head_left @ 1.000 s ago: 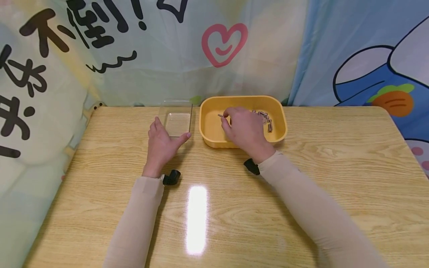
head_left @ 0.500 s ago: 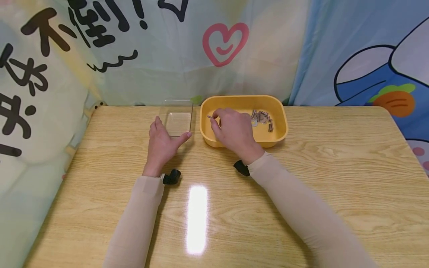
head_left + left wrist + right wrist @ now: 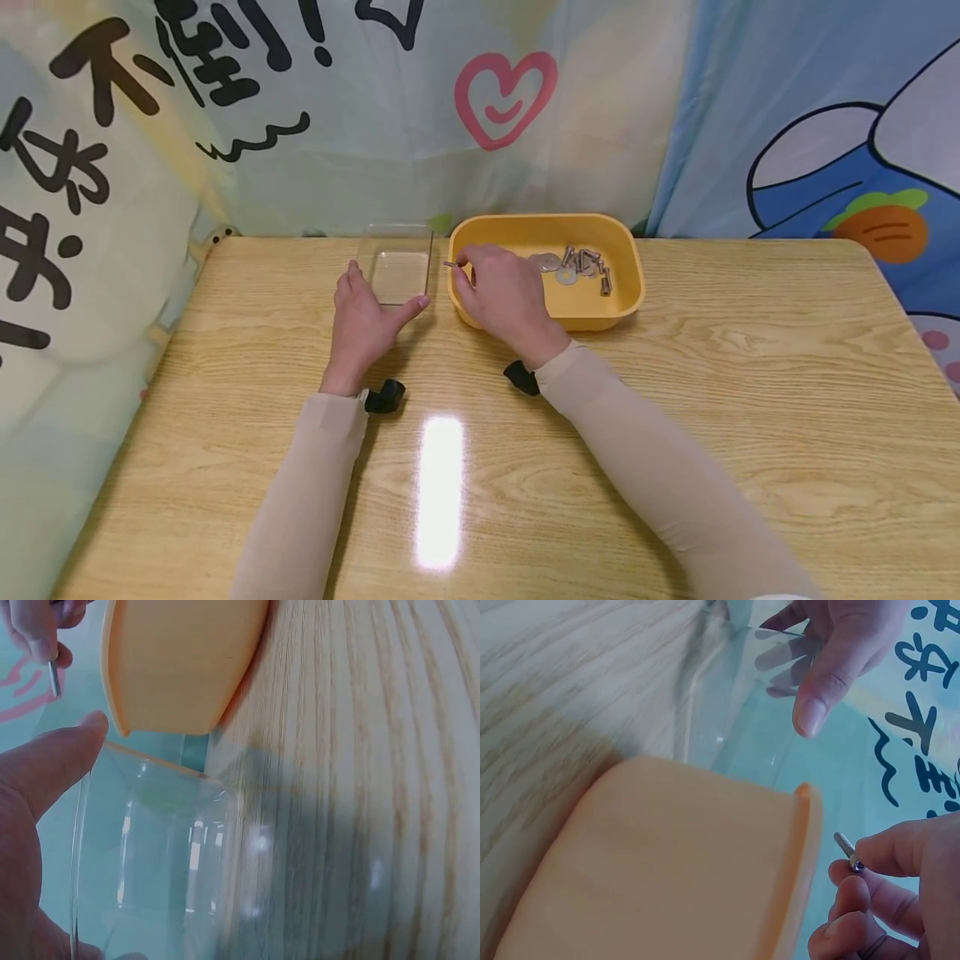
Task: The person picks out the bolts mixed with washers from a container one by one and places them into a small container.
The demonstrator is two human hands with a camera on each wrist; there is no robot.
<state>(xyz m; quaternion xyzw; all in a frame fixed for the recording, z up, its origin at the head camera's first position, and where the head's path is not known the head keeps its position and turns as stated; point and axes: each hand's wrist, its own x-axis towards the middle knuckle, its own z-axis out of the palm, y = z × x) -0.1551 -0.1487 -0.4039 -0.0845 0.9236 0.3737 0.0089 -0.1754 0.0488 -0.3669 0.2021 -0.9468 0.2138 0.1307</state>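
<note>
A small silvery metal screw (image 3: pixel 846 851) with a socket in its head is pinched between the thumb and fingers of my right hand (image 3: pixel 502 287). That hand is over the left end of the yellow tub (image 3: pixel 592 313), and the screw's tip reaches past the rim toward a clear plastic box (image 3: pixel 400 275). My left hand (image 3: pixel 365 325) holds this box, thumb at its right front corner and fingers along the left side. Through the transparent wall, the left fingers (image 3: pixel 784 664) show in the right wrist view. The box's mouth faces up.
Several metal screws (image 3: pixel 585 262) and flat round washers (image 3: pixel 566 276) lie toward the right side inside the tub. The tub and box stand side by side at the back edge of the wooden table (image 3: pixel 600 467). A printed cloth (image 3: pixel 360 125) hangs just behind them.
My right hand has moved left across the tub with the screw, uncovering washers behind it. The left hand and the clear box stay in place.
</note>
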